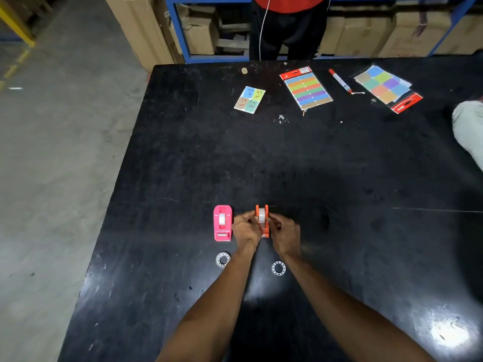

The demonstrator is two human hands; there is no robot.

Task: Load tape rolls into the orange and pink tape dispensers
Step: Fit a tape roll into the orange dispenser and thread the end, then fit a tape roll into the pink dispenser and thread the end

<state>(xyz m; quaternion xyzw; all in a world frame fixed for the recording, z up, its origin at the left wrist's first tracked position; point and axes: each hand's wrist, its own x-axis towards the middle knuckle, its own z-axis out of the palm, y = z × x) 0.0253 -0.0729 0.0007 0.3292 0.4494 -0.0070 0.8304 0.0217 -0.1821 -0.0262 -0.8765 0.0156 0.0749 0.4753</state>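
The orange tape dispenser stands on the black table with a white tape roll seated between its walls. My left hand pinches the dispenser and roll from the left, and my right hand holds it from the right. Just left of my hands, the pink tape dispenser lies flat with a tape roll in its slot. Two clear tape rolls lie loose on the table nearer to me, one below the pink dispenser and one between my forearms.
At the far side lie a small sheet of coloured labels, a pack of coloured strips, a red marker and another label pack. A person in red stands behind the table. The table's left edge drops to concrete floor.
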